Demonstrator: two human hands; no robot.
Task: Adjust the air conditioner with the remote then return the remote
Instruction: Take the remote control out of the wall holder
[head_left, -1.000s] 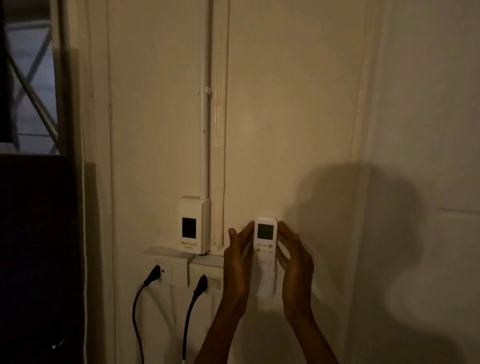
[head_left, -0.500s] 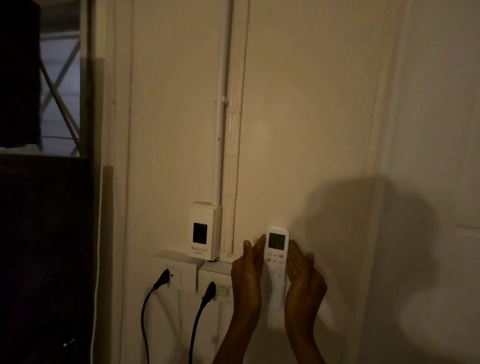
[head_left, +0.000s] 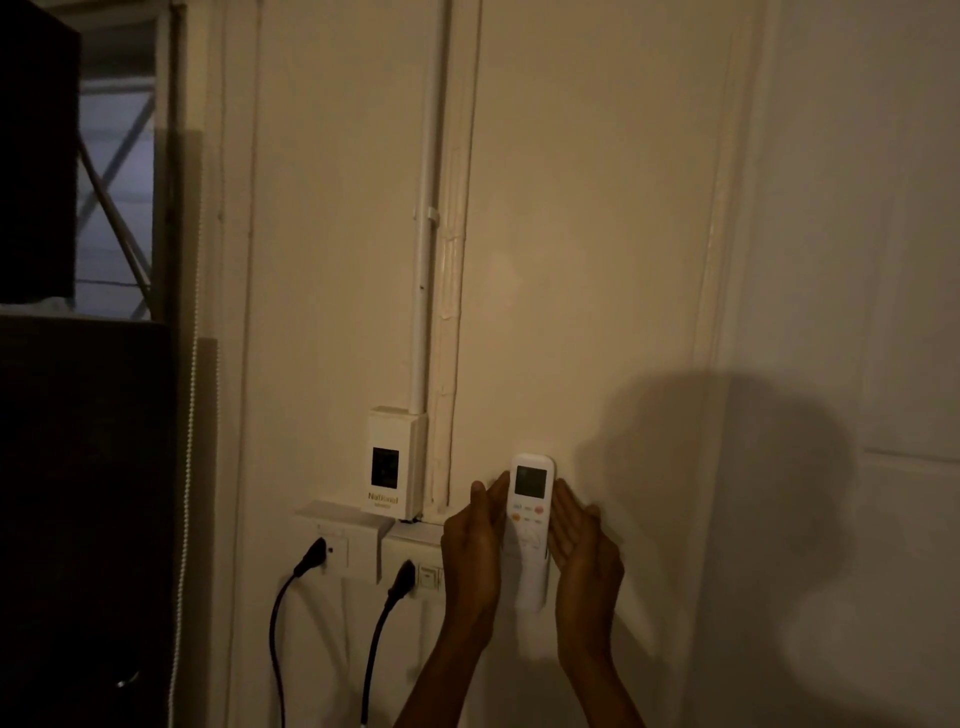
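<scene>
The white air conditioner remote (head_left: 531, 514) stands upright against the cream wall, screen facing me, its lower part in a white wall holder (head_left: 531, 592). My left hand (head_left: 472, 551) lies along its left side and my right hand (head_left: 584, 556) along its right side. The fingers of both hands are straight and point up, with the palms turned toward the remote. No finger wraps over its front. Whether the hands press on its sides I cannot tell. The air conditioner is out of view.
Left of the remote are a white breaker box (head_left: 390, 462), two wall sockets (head_left: 343, 540) with black plugs and cables (head_left: 278, 623), and a vertical conduit (head_left: 423, 260). A dark cabinet (head_left: 83, 493) fills the left edge. A door panel (head_left: 857, 364) is at the right.
The fingers of both hands were curled around the remote a second ago. They have since straightened and lie flat beside it. The view has shifted slightly left and down.
</scene>
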